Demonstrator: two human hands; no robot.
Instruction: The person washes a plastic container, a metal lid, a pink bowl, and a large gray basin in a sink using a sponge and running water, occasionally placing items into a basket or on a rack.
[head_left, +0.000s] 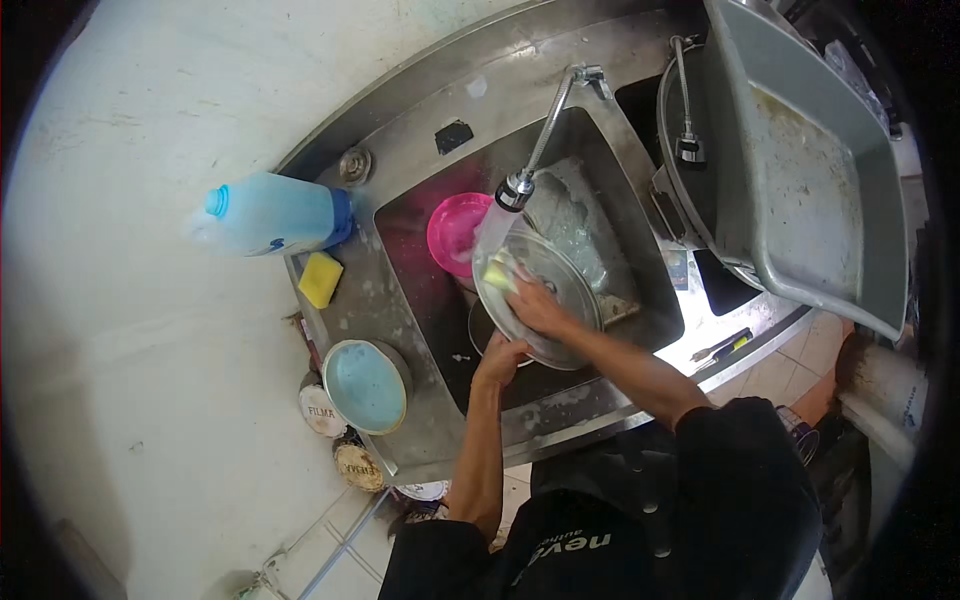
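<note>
Over the steel sink (420, 322), my left hand (501, 358) grips the near rim of a round, clear lid (574, 330), which is tilted. My right hand (536, 300) presses a yellow sponge (499, 274) against the lid's surface. Water runs from the flexible tap (514, 192) onto the lid's far left part. A pink plastic bowl (454, 232) stands in the sink beyond the lid, partly covered by it. Below the lid a round metal vessel shows only in part. To the right in the basin lies a grey, wet item (577, 217) with water on it; its kind is unclear.
A blue-tinted bottle (289, 214), a yellow sponge (320, 280) and a bowl of bluish liquid (366, 386) stand on the left counter. At right, a large grey tub (810, 202) rests over a big metal pot (675, 180). Tools (724, 349) lie on the right front ledge.
</note>
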